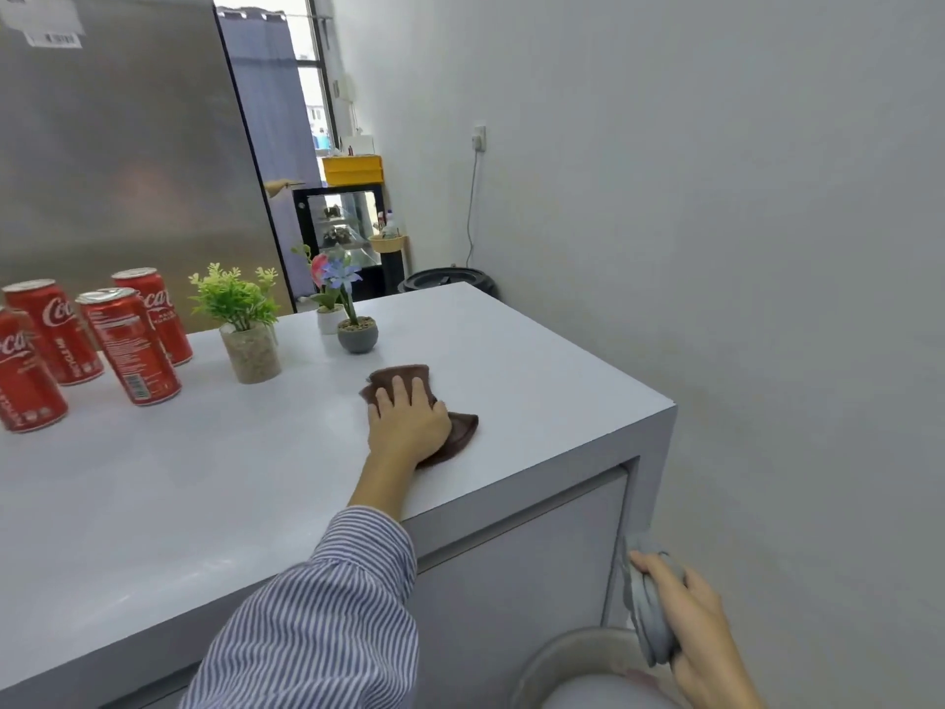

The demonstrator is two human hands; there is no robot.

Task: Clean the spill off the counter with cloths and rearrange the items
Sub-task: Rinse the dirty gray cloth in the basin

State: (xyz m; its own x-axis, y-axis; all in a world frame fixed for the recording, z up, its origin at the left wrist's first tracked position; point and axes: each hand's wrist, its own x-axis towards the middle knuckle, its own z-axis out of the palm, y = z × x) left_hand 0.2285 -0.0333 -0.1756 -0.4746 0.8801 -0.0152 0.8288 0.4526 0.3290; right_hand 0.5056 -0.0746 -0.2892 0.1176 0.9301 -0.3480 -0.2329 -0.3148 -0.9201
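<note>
Four red cans (130,345) are standing at the far left of the white counter (204,478), their script reading "Coca", cut off by the curve of each can; finer print on them is too small to read. Just right of them a leafy green plant (240,319) is sitting in a speckled, round pot, and further right two small flower pots (353,324) are standing close together. In front of those pots the brown cloth (463,429), soft and rumpled, is lying flat on the counter under the left hand (409,419), whose fingers are spread and pressing down on it. Low at the right, off the counter's edge, the right hand (685,616) is gripping a bunched grey cloth (647,601) above a round metal basin (567,652).
</note>
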